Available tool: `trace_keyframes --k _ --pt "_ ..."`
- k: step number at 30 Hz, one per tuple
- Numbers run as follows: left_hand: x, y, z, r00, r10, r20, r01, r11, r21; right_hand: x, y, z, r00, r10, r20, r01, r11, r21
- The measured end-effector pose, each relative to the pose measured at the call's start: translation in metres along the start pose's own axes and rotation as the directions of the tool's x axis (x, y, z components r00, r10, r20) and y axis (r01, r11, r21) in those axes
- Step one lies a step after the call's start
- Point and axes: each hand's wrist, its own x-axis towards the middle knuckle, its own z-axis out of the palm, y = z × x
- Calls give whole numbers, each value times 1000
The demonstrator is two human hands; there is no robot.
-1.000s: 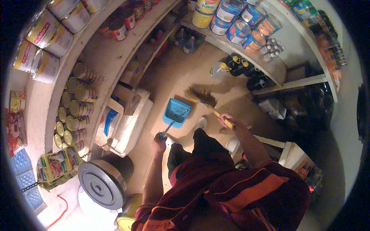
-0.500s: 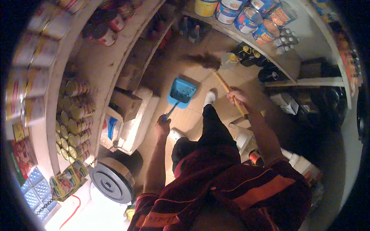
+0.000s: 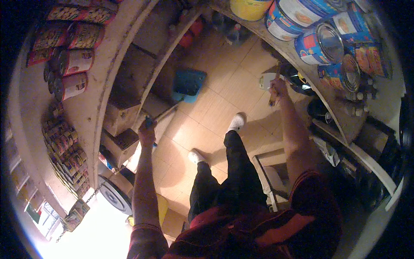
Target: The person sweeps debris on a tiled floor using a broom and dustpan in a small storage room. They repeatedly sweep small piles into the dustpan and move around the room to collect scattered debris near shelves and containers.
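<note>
My left hand is closed around the handle of a blue dustpan, near the left shelving. The dustpan's pan lies ahead of that hand, over the tiled floor, its inside looking dark. My right hand grips the yellowish stick of a broom, out to the right beside the edge of the right shelf. The broom's dark head is in shadow near that shelf and hard to make out. A pale container stands just left of my right hand.
Curved shelving with tins and cardboard boxes runs along the left. Large blue tins and a yellow tin fill the right shelf. A grey lidded bin stands at lower left, a low frame by my right leg.
The view has shifted forward over the floor. My left hand and the dustpan have moved left. My right hand has moved right, bringing the broom from the open floor to the right shelf's edge.
</note>
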Motion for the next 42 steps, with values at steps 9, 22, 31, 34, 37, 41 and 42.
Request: trace_keyframes --k 9,22,31,34,37,41,42 --pt "79 34 13 959 257 -118 -163 842 515 -165 60 85 926 277 256 -322 935 153" --pt "101 1 5 921 389 15 -305 697 648 0 72 254 821 253 512 -458 826 328" --pt "121 -26 19 820 560 -117 -345 647 680 -176 67 182 957 193 216 -239 947 213" --pt "126 -35 26 860 508 -45 -326 615 718 -141 81 180 925 76 373 -137 981 140" --pt "127 -23 12 900 368 235 -408 517 753 -114 104 179 902 92 421 -131 989 65" --pt "88 10 -34 942 246 229 -330 803 496 -159 90 140 777 410 478 -595 728 341" --pt "71 18 -47 958 227 175 -282 854 438 -183 77 122 686 469 557 -719 556 416"
